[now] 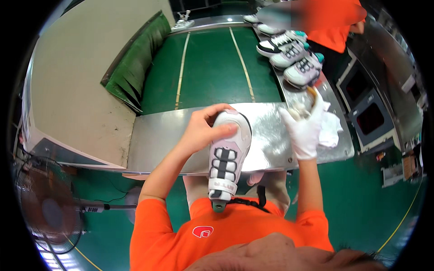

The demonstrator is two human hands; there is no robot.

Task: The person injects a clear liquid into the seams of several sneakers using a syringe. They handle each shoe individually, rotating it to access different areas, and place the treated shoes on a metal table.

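A white and pale pink sneaker (242,135) with dark lace bands and a strap is in my left hand (201,131). The hand is bare; its thumb presses on the toe and the fingers curl round the toe's far side. The shoe's heel points towards my body. My right hand (305,131), in a white glove, is over the metal ledge at the right, thumb and fingers apart. Between them shows a small whitish crumpled thing (298,110), apparently not gripped. A white cloth (331,130) lies beside this hand.
Several sneakers (302,72) line the metal ledge at the far right, by a person in an orange shirt (334,25). A green belt (212,67) runs ahead, with a green flap (135,63) at its left. A fan (49,210) stands at lower left.
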